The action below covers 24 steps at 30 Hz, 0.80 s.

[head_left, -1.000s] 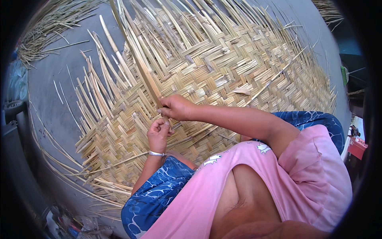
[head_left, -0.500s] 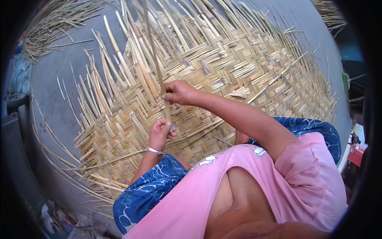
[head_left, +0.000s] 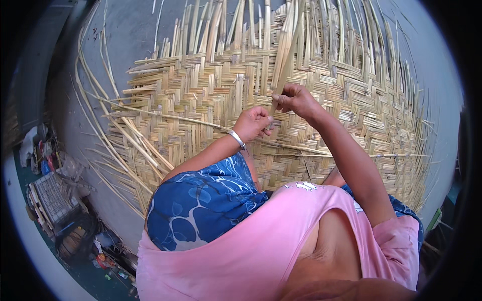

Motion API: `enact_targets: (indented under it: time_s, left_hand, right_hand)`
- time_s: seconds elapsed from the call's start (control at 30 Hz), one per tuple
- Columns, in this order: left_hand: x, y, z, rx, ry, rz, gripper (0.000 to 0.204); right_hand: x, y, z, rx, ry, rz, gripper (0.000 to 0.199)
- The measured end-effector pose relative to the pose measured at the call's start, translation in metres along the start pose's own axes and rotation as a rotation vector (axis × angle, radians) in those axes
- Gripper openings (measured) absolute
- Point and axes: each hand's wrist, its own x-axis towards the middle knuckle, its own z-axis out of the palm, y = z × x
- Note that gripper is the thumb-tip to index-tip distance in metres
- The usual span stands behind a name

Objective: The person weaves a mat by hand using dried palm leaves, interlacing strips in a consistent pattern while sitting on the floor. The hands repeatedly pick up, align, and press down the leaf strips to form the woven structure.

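A long flat strip of split reed or cane (head_left: 288,62) rises away from me, its near end between my two hands. Thumb and fingers of my left hand (head_left: 255,123), with a silver bangle on the wrist, pinch it close to its lower end. Slightly higher, my right hand (head_left: 297,102) is closed on the same strip between thumb and fingertips. Beneath both hands spreads a large woven mat (head_left: 201,90) of pale yellow strips in a zigzag pattern. Unwoven strip ends stick out along its far edge.
Several long loose canes (head_left: 95,83) curve along the left side of the mat. A thin stick (head_left: 196,120) lies across the weave near my left hand. Clutter with a grey crate (head_left: 52,195) stands at the lower left. Grey floor (head_left: 130,37) surrounds the mat.
The view has turned to the left, showing more clutter there, so the mat and hands sit differently in the picture. Both hands still pinch the strip.
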Motion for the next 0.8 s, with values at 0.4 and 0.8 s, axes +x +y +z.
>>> enact_targets:
  time_s: [0.4, 0.8]
  left_hand:
    - [-0.172, -0.043, -0.179, 0.839, 1.539, 0.402, 0.031]
    - [-0.219, -0.180, -0.213, 0.359, 1.736, -0.239, 0.049]
  right_hand:
    - [0.011, 0.038, 0.009, -0.157, 0.100, 0.140, 0.015]
    - [0.035, 0.034, 0.016, -0.297, 0.076, 0.191, 0.017]
